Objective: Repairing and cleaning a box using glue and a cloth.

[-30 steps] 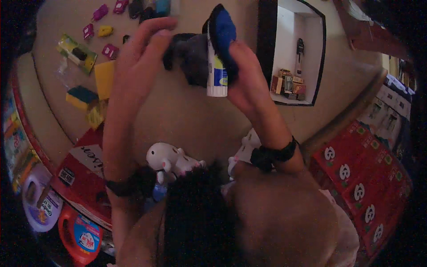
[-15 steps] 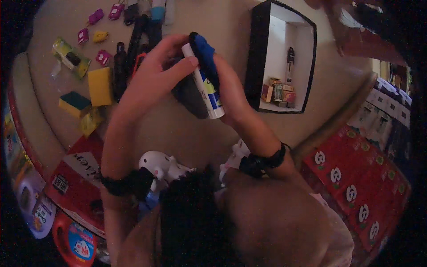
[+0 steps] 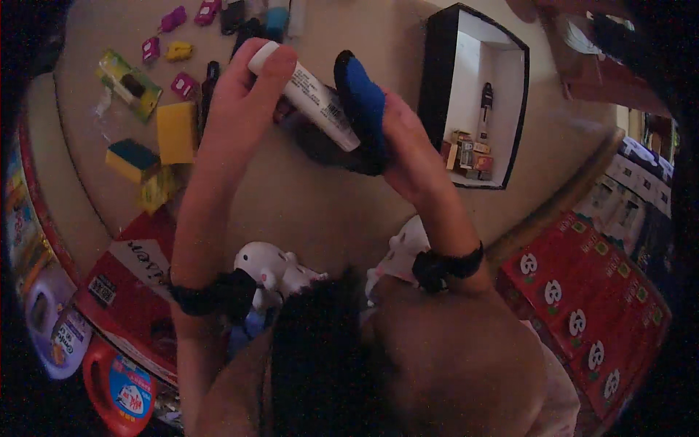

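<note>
My left hand is closed round the capped end of a white tube with small dark print. The tube slants down to the right, and its other end lies close to a soft blue and black fabric item, perhaps a pouch or a shoe. My right hand grips that item from its right side, fingers mostly hidden behind it. A dark part of the item spreads below the tube, too dim to make out.
A black-edged box with a white inside stands at right, holding small cartons and a dark slim package. To the left lie yellow sponges, a yellow-green package and small pink items. Red cartons sit lower right; a red-handled bottle lower left.
My hands have moved apart. The tube has shifted up and left in my left hand, tilting further over with its print turned round, while the blue and black item has gone right.
</note>
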Available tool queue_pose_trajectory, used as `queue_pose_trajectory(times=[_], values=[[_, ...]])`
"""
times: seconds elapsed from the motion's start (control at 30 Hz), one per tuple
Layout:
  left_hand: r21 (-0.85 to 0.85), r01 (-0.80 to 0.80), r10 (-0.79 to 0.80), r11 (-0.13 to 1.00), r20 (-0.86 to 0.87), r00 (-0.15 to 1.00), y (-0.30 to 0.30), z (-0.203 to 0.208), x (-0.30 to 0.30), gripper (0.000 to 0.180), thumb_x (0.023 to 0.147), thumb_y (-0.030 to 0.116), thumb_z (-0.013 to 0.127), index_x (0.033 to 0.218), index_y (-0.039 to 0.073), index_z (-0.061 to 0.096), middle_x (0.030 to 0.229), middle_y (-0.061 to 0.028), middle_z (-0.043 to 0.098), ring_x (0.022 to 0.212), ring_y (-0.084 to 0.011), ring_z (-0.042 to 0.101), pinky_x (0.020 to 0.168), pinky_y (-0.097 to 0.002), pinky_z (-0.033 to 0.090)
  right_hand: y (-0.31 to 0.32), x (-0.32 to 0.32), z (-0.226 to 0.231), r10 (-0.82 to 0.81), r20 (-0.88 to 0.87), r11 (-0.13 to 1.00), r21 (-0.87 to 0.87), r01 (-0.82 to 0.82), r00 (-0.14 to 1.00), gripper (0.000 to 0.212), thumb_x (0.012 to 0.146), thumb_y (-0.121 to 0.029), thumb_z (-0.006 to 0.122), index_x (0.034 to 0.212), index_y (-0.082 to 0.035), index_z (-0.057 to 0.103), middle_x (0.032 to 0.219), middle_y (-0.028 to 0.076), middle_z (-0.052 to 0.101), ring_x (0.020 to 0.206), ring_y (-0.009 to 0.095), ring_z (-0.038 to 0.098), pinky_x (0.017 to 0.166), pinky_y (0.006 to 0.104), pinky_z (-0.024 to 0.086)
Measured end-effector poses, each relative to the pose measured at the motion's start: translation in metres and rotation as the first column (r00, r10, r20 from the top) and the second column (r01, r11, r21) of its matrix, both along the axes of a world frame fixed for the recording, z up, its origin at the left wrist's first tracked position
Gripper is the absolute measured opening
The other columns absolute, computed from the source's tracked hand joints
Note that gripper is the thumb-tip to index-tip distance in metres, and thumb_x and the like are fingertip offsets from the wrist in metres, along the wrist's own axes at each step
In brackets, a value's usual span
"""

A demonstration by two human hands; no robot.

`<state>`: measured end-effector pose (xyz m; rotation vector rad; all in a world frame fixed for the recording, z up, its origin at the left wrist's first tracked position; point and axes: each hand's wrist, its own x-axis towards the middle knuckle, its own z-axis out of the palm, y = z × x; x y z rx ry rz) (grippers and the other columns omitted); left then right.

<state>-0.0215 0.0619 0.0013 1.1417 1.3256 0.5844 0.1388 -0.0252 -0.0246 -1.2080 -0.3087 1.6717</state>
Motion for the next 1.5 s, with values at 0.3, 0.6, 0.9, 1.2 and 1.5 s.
queue_pose_trajectory(times=[0.3,0.6,0.9,1.2,1.5], values=[[0.505,0.179,-0.028,0.844,-0.292,0.956,-0.017,-0.010,0.025,0.030,0.086,0.029,0.047,0.079,0.000,0.052,0.065,-0.0213,0.052,0.060,-0.0318,0.054,0.053,-0.0356,0.039,0.026,-0.010,0.014,0.173,0.555,0.941,0.150,-0.303,0.813,0.033,0.086,-0.023,0.049,0.108,0.000,0.040,0.096,0.014,0.054,0.087,0.021,0.053,0.077,0.0316,0.043],[0.390,0.019,0.026,0.920,-0.108,0.994,-0.018,-0.016,0.003,0.036,0.088,0.033,0.046,0.077,-0.001,0.053,0.056,-0.0040,0.045,0.055,-0.0080,0.039,0.051,-0.0267,0.035,0.005,-0.016,0.017,0.356,0.636,0.821,0.137,-0.554,0.685,0.044,0.085,-0.019,0.049,0.119,-0.001,0.030,0.105,0.009,0.044,0.093,0.011,0.044,0.079,0.0251,0.041],[0.449,0.012,0.124,0.894,-0.274,0.954,0.000,-0.006,-0.021,0.036,0.090,0.036,0.041,0.081,0.003,0.056,0.065,0.0027,0.050,0.060,-0.0035,0.040,0.053,-0.0200,0.034,-0.002,-0.014,0.033,0.328,0.754,0.836,0.048,-0.546,0.570,0.033,0.083,-0.024,0.048,0.105,-0.001,0.042,0.083,0.023,0.057,0.082,0.036,0.057,0.071,0.0397,0.044],[0.425,0.254,-0.098,0.869,-0.354,0.930,0.017,0.006,-0.022,0.034,0.091,0.031,0.040,0.099,0.001,0.054,0.082,-0.0124,0.057,0.074,-0.0223,0.055,0.068,-0.0327,0.043,-0.010,-0.015,0.000,0.106,0.229,0.992,0.048,-0.120,0.968,0.040,0.090,-0.026,0.038,0.116,0.004,0.043,0.104,0.013,0.054,0.089,0.016,0.051,0.081,0.0275,0.039],[0.676,0.243,0.240,0.696,-0.538,0.808,-0.014,-0.030,0.000,0.035,0.091,0.032,0.038,0.101,0.001,0.053,0.084,-0.0140,0.056,0.076,-0.0247,0.055,0.068,-0.0336,0.043,0.006,-0.014,-0.011,0.036,0.564,0.999,0.007,-0.049,0.825,0.034,0.089,-0.027,0.031,0.100,0.001,0.046,0.090,0.022,0.052,0.080,0.029,0.051,0.074,0.0378,0.041]])
